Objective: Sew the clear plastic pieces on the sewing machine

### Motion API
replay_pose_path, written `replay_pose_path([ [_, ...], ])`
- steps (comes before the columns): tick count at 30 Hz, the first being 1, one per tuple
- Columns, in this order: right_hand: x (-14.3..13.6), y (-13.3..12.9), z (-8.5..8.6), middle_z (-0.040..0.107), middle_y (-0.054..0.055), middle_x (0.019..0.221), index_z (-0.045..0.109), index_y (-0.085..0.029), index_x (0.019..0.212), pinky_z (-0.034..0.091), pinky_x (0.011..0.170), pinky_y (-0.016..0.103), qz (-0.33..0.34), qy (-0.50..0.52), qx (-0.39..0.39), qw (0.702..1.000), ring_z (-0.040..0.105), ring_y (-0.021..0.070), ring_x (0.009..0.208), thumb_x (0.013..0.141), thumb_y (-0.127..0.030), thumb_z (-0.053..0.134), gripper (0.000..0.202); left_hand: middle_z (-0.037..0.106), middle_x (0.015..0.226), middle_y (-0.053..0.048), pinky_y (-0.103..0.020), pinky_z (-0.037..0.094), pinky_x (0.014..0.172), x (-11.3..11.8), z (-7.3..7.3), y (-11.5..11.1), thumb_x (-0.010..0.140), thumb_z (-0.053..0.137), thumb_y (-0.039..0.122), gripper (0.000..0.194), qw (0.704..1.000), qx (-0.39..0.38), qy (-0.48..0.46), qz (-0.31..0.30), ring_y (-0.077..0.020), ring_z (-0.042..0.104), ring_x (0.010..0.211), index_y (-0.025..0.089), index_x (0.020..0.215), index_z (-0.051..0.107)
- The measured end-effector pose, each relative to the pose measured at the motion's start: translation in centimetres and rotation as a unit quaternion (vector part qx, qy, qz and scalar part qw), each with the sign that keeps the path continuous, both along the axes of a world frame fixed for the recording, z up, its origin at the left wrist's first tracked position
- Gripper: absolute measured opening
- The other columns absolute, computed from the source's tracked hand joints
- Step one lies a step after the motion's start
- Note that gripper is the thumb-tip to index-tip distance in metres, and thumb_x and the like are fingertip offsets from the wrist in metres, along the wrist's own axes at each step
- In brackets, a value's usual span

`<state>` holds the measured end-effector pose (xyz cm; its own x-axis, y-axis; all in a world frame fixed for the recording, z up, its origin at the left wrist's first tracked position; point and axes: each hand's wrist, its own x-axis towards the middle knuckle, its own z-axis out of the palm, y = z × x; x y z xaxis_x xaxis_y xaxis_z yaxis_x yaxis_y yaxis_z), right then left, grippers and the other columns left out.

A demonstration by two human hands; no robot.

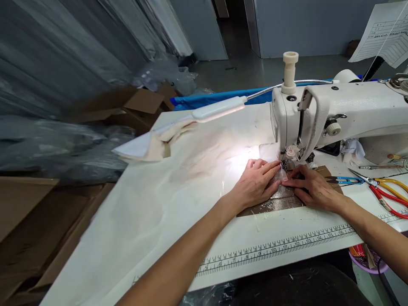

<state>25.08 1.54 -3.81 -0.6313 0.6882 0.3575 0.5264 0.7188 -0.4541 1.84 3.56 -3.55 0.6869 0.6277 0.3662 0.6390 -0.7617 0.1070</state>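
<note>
A small see-through piece (281, 174) lies between the two hands, at the needle end of the white sewing machine (360, 102). The left hand (259, 180) is spread palm down just left of it, fingers stretched toward the presser foot (288, 165). The right hand (307, 187) is bent on the other side, fingertips at the piece's right edge; whether finger and thumb pinch it cannot be told. Beneath is a brown plate (277, 206) on the white table (172, 212). Along the table's near edge runs a printed ruler (277, 250), with numerals such as 9, 10, 11 and 12 legible. The sheet (379, 34) at upper right carries rows of print too small and slanted to read. Blue snips (350, 180) and scissors (381, 199) lie to the right of the right hand
</note>
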Motion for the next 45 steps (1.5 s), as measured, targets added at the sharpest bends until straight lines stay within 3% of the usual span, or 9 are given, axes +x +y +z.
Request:
replay_pose_path([
  [6, 0.0, 0.0, -0.1, 0.060, 0.011, 0.107, 0.072, -0.024, 0.114, 0.054, 0.084, 0.043, 0.002, -0.012, 0.010, 1.000, 0.056, 0.0248, 0.102, 0.091, -0.014, 0.048, 0.035, 0.064, 0.127, -0.012, -0.045, 0.042, 0.081, 0.0, -0.1, 0.0, 0.098, 0.040, 0.034, 0.039, 1.000, 0.006, 0.007, 0.001, -0.0273, 0.054, 0.096, 0.014, 0.126, 0.058],
  [13, -0.2, 0.0, -0.1, 0.060, 0.013, 0.103, 0.074, -0.022, 0.107, 0.053, 0.084, 0.044, 0.010, 0.015, 0.030, 0.999, 0.057, 0.0256, 0.099, 0.096, -0.020, 0.045, 0.031, 0.062, 0.131, -0.011, -0.045, 0.042, 0.080, 0.1, 0.0, 0.0, 0.099, 0.039, 0.035, 0.040, 0.999, 0.016, 0.027, 0.009, -0.0275, 0.053, 0.096, 0.016, 0.127, 0.058],
  [23, -0.1, -0.1, -0.1, 0.061, 0.010, 0.101, 0.075, -0.021, 0.104, 0.056, 0.083, 0.042, 0.001, 0.033, 0.041, 0.999, 0.059, 0.0228, 0.094, 0.092, -0.014, 0.050, 0.029, 0.062, 0.129, -0.014, -0.043, 0.044, 0.080, 0.4, 0.6, -0.7, 0.098, 0.042, 0.035, 0.035, 0.997, 0.062, 0.023, 0.027, -0.0271, 0.055, 0.097, 0.015, 0.119, 0.061],
  [25, -0.1, -0.1, 0.0, 0.061, 0.010, 0.100, 0.076, -0.022, 0.104, 0.056, 0.083, 0.041, -0.004, 0.029, 0.036, 0.999, 0.060, 0.0224, 0.094, 0.089, -0.012, 0.050, 0.031, 0.067, 0.117, -0.012, -0.041, 0.044, 0.078, 0.3, 1.0, -0.7, 0.096, 0.046, 0.031, 0.027, 0.996, 0.091, -0.023, 0.008, -0.0242, 0.057, 0.091, 0.016, 0.109, 0.064],
  [28, -0.1, -0.2, 0.0, 0.061, 0.009, 0.100, 0.076, -0.024, 0.104, 0.056, 0.084, 0.042, -0.009, 0.023, 0.027, 0.999, 0.060, 0.0223, 0.094, 0.088, -0.011, 0.050, 0.033, 0.070, 0.092, -0.006, -0.035, 0.044, 0.072, 0.1, 1.4, -0.7, 0.091, 0.050, 0.019, 0.016, 0.986, 0.112, -0.090, -0.084, -0.0172, 0.058, 0.075, 0.017, 0.091, 0.065],
  [31, 0.0, -0.3, 0.0, 0.061, 0.009, 0.101, 0.076, -0.024, 0.105, 0.056, 0.085, 0.042, -0.011, 0.022, 0.022, 0.999, 0.059, 0.0224, 0.095, 0.087, -0.009, 0.050, 0.034, 0.070, 0.086, -0.003, -0.032, 0.044, 0.068, 0.2, 1.5, -0.7, 0.086, 0.050, 0.014, 0.016, 0.979, 0.100, -0.089, -0.155, -0.0149, 0.057, 0.069, 0.016, 0.083, 0.065],
  [45, 0.0, -0.3, -0.3, 0.061, 0.011, 0.103, 0.074, -0.019, 0.109, 0.055, 0.086, 0.042, -0.016, 0.011, 0.026, 0.999, 0.059, 0.0230, 0.098, 0.089, -0.012, 0.051, 0.032, 0.072, 0.086, -0.003, -0.032, 0.044, 0.066, 0.1, 1.2, -0.7, 0.089, 0.051, 0.018, 0.018, 0.982, 0.049, -0.072, -0.167, -0.0141, 0.058, 0.067, 0.018, 0.086, 0.069],
])
